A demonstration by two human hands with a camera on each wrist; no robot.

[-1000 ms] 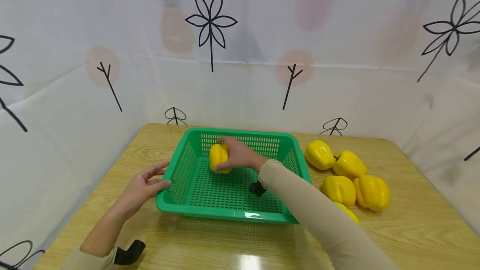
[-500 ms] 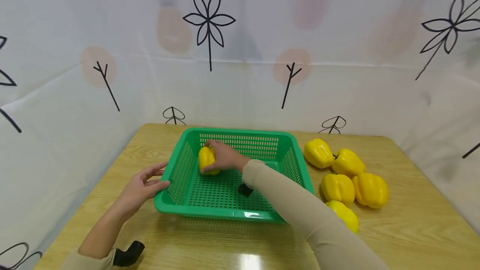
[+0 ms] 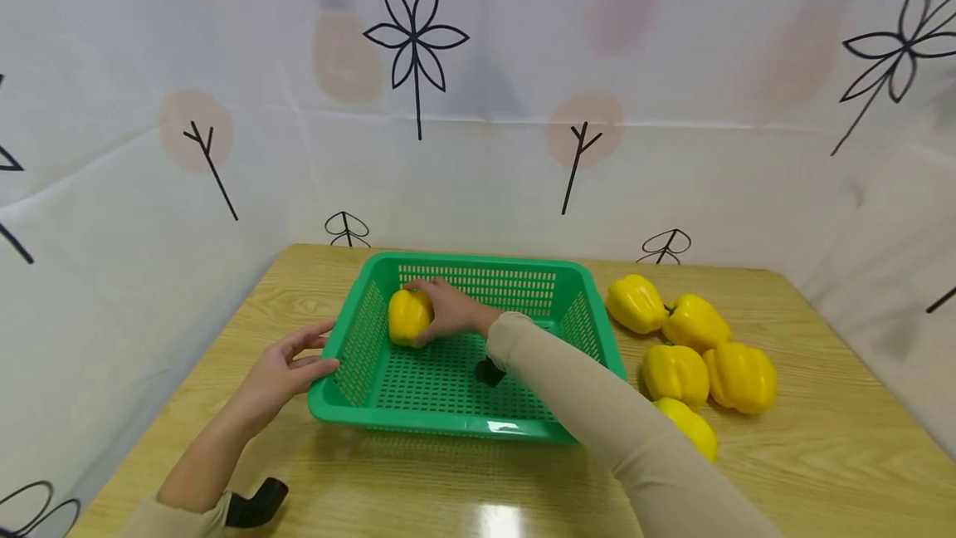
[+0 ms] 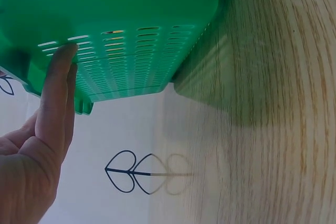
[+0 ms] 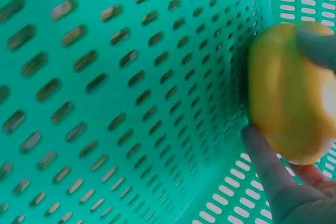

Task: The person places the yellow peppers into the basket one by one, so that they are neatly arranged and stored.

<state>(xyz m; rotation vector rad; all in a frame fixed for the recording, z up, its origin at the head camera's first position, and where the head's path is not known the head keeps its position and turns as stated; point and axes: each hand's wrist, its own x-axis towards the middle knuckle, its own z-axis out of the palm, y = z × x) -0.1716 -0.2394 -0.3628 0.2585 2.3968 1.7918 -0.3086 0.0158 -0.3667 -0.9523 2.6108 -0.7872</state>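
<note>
Inside the green plastic basket (image 3: 456, 422), toward its back left, my right hand (image 3: 454, 311) holds a yellow bell pepper (image 3: 406, 318). In the right wrist view the thumb and fingers lie on opposite sides of that pepper (image 5: 286, 98), which is low against the perforated basket (image 5: 157, 85). At the basket's left side, my left hand (image 3: 278, 378) touches the rim with its thumb. The left wrist view has the fingers of that hand (image 4: 47, 129) nearly straight along the outside of the slotted wall (image 4: 121, 56).
Several more yellow bell peppers (image 3: 675, 375) lie in a group on the wooden table (image 3: 829, 430), right of the basket. Behind the table hangs a white cloth (image 3: 493, 181) with plant drawings. A black wrist device (image 3: 257, 505) shows beside the left sleeve.
My right hand has moved left inside the basket with the bell pepper, mostly in the first half second. The left hand has stayed at the basket's left side.
</note>
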